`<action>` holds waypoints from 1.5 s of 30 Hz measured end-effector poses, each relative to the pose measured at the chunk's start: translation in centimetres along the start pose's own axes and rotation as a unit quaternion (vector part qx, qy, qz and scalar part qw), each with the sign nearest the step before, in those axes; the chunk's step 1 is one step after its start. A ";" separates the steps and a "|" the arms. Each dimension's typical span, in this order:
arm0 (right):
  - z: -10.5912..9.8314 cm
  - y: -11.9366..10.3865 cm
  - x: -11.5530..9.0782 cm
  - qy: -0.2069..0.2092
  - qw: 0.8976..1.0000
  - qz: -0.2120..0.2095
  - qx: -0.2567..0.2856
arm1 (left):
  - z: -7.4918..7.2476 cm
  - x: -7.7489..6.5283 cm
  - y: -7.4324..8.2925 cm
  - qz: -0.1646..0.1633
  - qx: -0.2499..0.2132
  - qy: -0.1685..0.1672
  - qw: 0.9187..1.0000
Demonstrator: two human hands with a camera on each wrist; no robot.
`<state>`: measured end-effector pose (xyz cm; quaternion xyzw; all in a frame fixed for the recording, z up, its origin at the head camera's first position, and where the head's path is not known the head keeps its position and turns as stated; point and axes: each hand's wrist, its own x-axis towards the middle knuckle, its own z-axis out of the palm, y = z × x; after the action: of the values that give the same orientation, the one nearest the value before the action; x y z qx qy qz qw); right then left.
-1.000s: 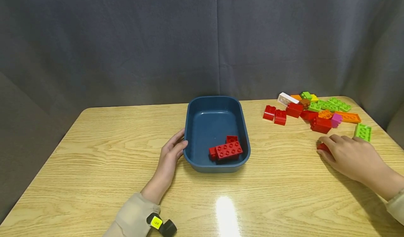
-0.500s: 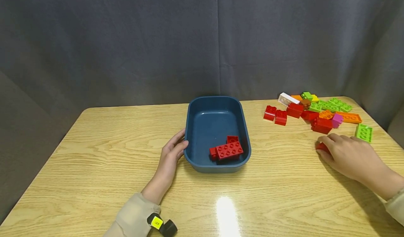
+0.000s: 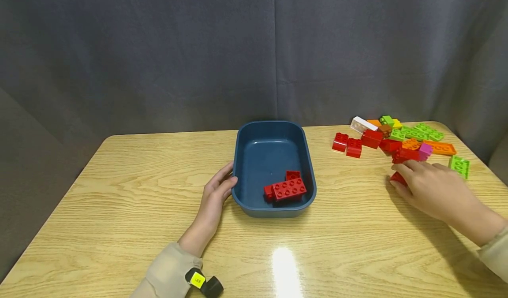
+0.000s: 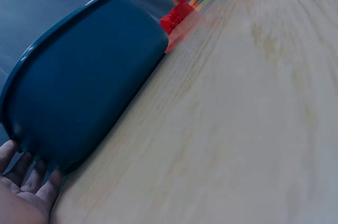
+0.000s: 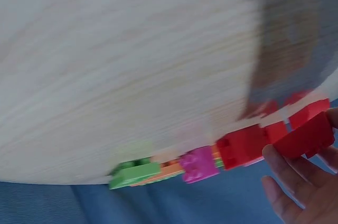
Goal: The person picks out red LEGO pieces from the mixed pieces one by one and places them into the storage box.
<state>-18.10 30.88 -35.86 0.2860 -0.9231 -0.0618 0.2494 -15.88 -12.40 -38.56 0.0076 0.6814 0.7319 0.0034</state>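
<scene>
My right hand (image 3: 434,190) pinches a red toy brick (image 5: 306,137) between thumb and fingers, lifted a little off the table in the right wrist view. Close behind it lies another red brick (image 3: 405,155), beside a magenta one (image 3: 425,151). Left of centre, my left hand (image 3: 210,203) rests against the side wall of a blue bin (image 3: 263,157), fingers spread along the outside in the left wrist view. Several red bricks (image 3: 289,188) lie piled in the bin's near right corner, one partly over the others.
At the back right lie more toy bricks: two small red ones (image 3: 347,146), a white one (image 3: 363,124), an orange plate (image 3: 438,147) and several green plates (image 3: 420,132). A green plate (image 3: 459,166) lies near the table's right edge. A grey curtain (image 3: 178,60) hangs behind.
My right hand has risen slightly and moved a little left and away from me, carrying the red brick. The left hand and the bin have stayed in place.
</scene>
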 end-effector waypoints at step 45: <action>-1.9 -9.8 9.1 0.039 0.996 0.035 0.076 | 0.0 0.1 -0.2 -0.003 0.007 0.007 1.000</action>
<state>-18.75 17.75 -32.86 0.2735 -0.9242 0.0285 0.2652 -16.00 -12.39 -38.75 0.0003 0.6868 0.7269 0.0012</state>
